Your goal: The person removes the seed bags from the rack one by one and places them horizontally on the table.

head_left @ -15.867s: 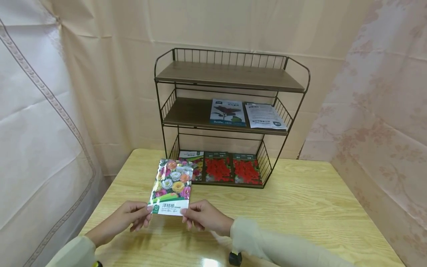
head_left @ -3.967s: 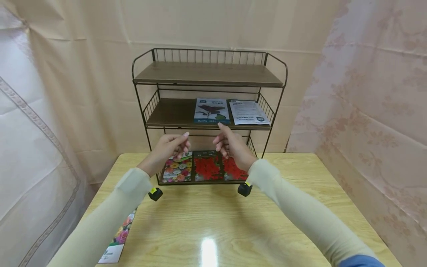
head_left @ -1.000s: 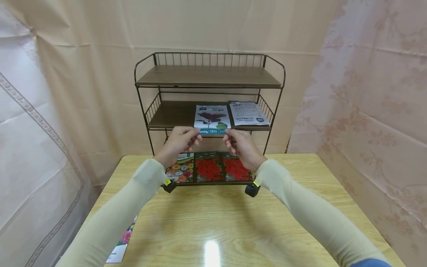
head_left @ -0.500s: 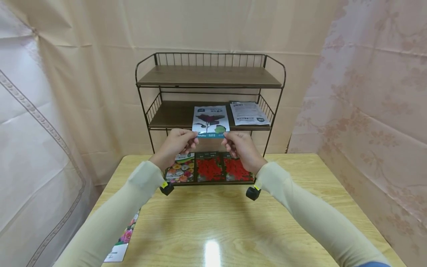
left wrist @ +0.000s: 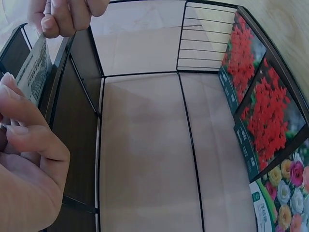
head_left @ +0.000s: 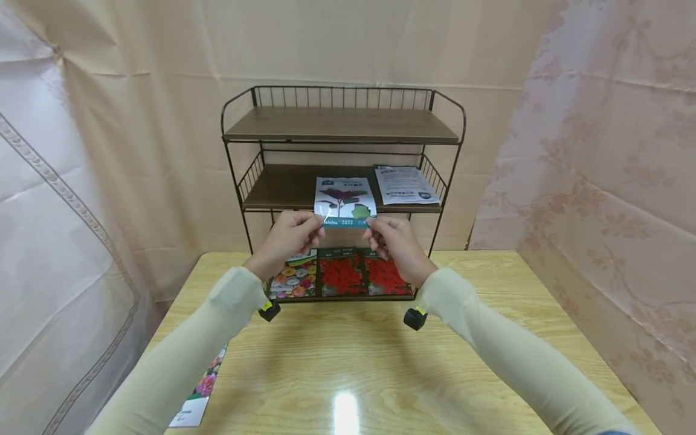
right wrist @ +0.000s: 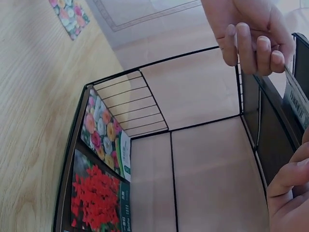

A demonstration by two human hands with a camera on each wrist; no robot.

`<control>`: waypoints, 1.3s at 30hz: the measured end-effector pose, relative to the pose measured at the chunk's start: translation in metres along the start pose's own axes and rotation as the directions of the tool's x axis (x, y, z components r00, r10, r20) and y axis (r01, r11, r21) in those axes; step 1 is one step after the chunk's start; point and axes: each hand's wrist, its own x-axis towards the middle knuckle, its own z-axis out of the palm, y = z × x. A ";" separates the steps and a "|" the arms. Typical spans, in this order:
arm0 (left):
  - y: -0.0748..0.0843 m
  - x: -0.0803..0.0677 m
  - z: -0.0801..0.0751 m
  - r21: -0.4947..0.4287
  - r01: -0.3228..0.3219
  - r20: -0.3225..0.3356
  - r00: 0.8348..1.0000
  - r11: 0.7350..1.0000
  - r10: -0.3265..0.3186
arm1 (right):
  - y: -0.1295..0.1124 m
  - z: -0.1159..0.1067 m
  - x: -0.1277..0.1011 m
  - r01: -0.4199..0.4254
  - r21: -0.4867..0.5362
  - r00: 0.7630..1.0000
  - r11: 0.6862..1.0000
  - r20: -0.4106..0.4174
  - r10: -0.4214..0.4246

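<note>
Both hands pinch the packet [head_left: 345, 201] by its lower corners, the left hand [head_left: 290, 237] at 7 o'clock, the right hand [head_left: 393, 240] at 5 o'clock. Since 0.5 s ago it has slid slightly lower and nearer, off the front edge of the rack's [head_left: 342, 127] middle shelf. 4 s ago both hands were bare. Another packet [head_left: 198, 396] lies at the bench's [head_left: 489, 326] 8 o'clock edge.

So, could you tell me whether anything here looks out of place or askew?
One flower seed packet lies alone at the table's near left edge, overhanging it, while the others sit on the rack. The packet pinched by both hands juts past the middle shelf's front edge.
</note>
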 end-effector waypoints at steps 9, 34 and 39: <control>-0.006 0.001 -0.001 -0.063 0.062 0.005 0.998 0.996 -0.062 | 0.003 -0.003 0.001 -0.078 0.020 0.996 0.997 0.036 0.078; -0.007 -0.006 -0.004 -0.012 -0.023 0.076 0.997 1.000 0.023 | 0.001 0.001 0.003 -0.021 -0.063 0.999 0.998 -0.031 0.019; -0.008 -0.009 -0.005 0.035 -0.074 0.086 0.994 0.997 0.070 | 0.004 0.002 0.001 0.026 -0.090 0.999 0.996 -0.032 -0.029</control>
